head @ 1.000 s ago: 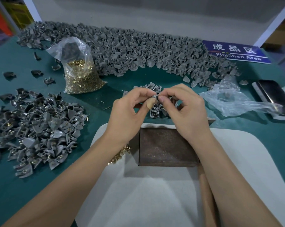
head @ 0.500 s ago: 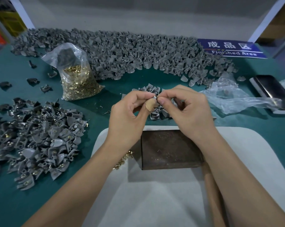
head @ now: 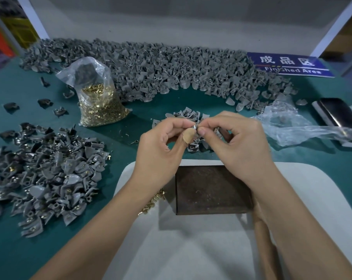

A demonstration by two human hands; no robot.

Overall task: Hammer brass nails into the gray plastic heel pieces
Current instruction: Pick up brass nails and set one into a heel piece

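Note:
My left hand (head: 161, 150) and my right hand (head: 237, 142) meet fingertip to fingertip above the table, together pinching one small gray heel piece (head: 194, 128). A plaster wraps my left thumb tip. Whether a nail sits in the piece is hidden by my fingers. Below my hands lies a dark metal block (head: 211, 190) on a white pad (head: 201, 245). A few loose brass nails (head: 153, 201) lie beside the block, under my left forearm. A wooden handle (head: 266, 239) shows under my right forearm.
A clear bag of brass nails (head: 99, 106) stands at the back left. Heel pieces with nails are heaped at the left (head: 47, 174); a long heap (head: 161, 69) runs along the back, a small pile (head: 189, 116) behind my hands. Crumpled plastic (head: 288, 124), a dark tray (head: 336, 116), a blue sign (head: 288, 65).
My hands stay joined on the heel piece, fingers shifting slightly. The view has tilted a little, so the table appears lower in the frame.

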